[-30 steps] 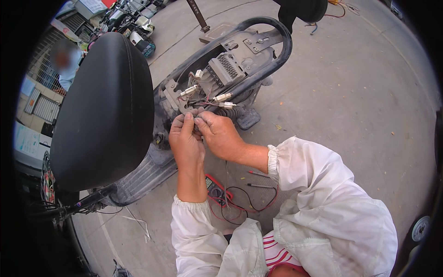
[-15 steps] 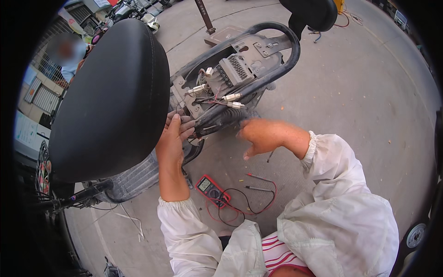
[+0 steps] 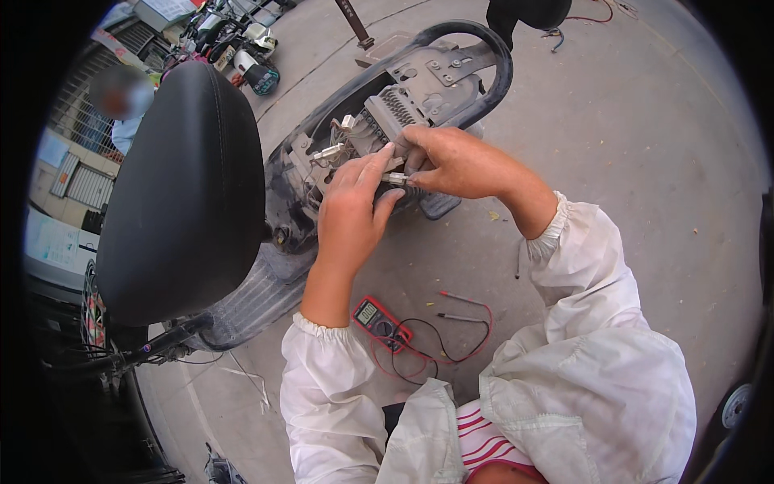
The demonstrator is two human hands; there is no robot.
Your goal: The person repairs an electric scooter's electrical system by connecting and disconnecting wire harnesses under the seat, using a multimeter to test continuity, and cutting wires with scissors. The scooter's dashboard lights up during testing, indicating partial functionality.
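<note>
My right hand (image 3: 455, 164) is closed, thumb and fingers pinching a white plug connector (image 3: 395, 178) at the near side of the scooter's rear frame. Beside it, my left hand (image 3: 355, 206) has its fingers stretched over the wires, thumb apart from the forefinger; its other fingertips are partly hidden. A second white connector (image 3: 328, 153) lies on the wiring to the left, and a smaller white plug (image 3: 348, 122) stands farther back. Behind my hands sits a finned grey controller box (image 3: 391, 113) on the dusty frame.
A raised black seat (image 3: 181, 194) fills the left. On the ground near me lies a red multimeter (image 3: 382, 324) with its leads and probes (image 3: 459, 317). The curved black frame tube (image 3: 501, 77) reaches to the back right. A person (image 3: 121, 97) is at the far left.
My left hand has moved up and right from the frame's edge by the seat to the wires. My right hand has come up and in to the connector.
</note>
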